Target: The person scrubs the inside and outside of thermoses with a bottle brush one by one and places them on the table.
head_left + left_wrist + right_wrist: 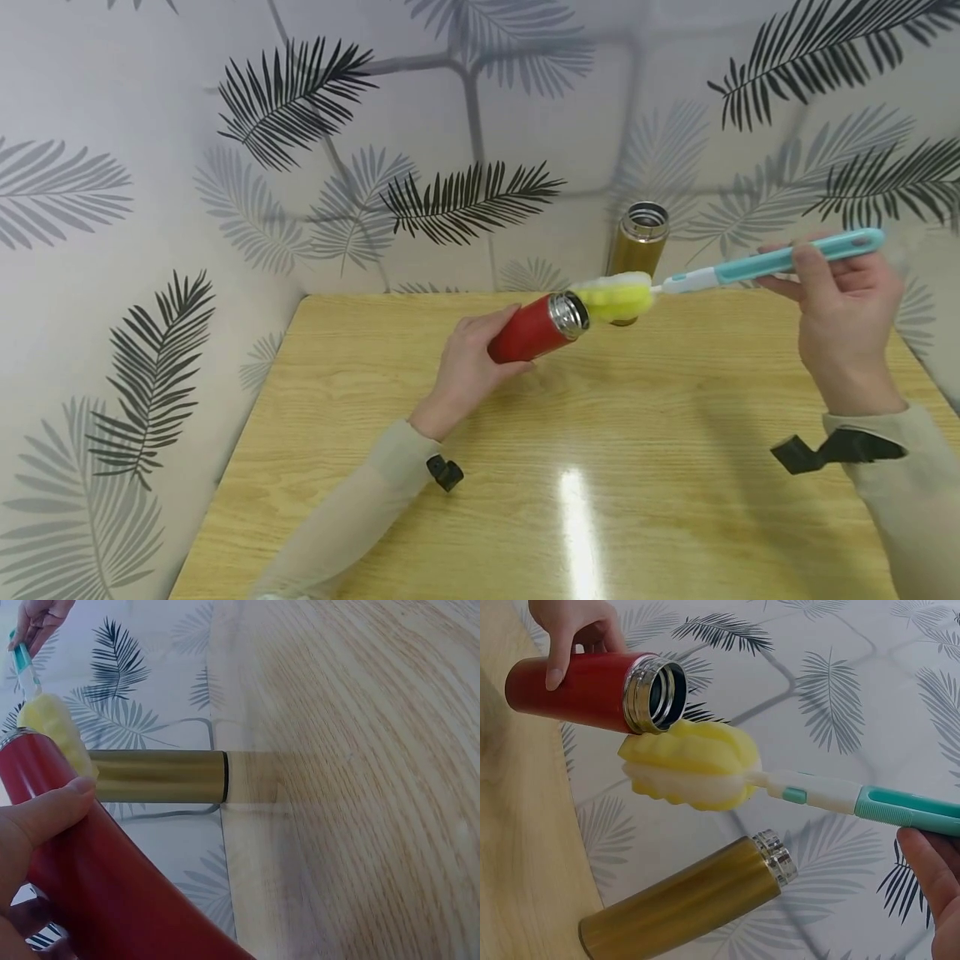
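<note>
My left hand (468, 358) grips a red thermos flask (531, 330), tilted with its lidless steel mouth toward the right. In the right wrist view the mouth of the red flask (577, 694) shows a dark inside. My right hand (851, 308) holds a bottle brush by its turquoise handle (795, 257). The yellow and white sponge head (694, 765) of the brush is outside the flask, right beside its rim. Behind the sponge, a gold thermos flask (639, 246) stands upright and lidless near the table's back edge.
The wooden table (360, 367) ends at a leaf-patterned cloth (480, 108) hanging behind it and along the left. Dark wrist cameras sit on both sleeves, one at the left cuff (446, 472) and one at the right cuff (840, 450).
</note>
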Tool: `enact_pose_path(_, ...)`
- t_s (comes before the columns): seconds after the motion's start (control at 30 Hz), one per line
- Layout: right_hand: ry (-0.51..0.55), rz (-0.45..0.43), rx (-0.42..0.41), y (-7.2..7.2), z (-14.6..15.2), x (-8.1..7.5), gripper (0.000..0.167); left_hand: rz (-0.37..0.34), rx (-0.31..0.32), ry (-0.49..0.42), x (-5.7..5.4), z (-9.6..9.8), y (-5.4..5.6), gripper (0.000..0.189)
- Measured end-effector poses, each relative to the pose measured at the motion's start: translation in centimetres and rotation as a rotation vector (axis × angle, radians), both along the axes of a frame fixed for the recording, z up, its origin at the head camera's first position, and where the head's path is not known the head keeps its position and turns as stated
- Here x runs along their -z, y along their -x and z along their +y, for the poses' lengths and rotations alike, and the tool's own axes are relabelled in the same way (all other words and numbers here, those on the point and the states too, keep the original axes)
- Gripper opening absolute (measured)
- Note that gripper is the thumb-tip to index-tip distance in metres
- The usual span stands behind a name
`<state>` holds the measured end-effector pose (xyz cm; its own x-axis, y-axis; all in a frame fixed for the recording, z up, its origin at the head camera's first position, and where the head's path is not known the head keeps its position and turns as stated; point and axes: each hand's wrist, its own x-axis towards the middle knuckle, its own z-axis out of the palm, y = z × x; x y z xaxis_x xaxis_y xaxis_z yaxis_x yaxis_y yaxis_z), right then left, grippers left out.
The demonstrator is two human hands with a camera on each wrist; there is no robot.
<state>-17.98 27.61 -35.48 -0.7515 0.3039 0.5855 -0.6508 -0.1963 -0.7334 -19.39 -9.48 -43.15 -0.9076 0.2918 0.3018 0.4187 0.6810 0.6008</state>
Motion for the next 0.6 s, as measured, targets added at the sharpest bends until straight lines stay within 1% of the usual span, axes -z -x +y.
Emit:
enact_pose_path(0.3, -0.013, -0.023, -0.006, -0.26, 0.3, 0.03, 0.02, -0.011, -0.045, -0.011, 0.21, 0.17, -0.06, 0.078)
enact_pose_path(0.5, -0.035, -0.017, 0.004, -0.52, 0.37, -0.4, 0.019, 0.024, -0.081, 0.011, 0.03, 0.25, -0.04, 0.077)
enact_pose_path(0.6, -0.026, -0.018, -0.005, -0.71, 0.32, -0.59, 0.019, 0.036, -0.094, 0.0, 0.05, 0.25, 0.08, 0.078)
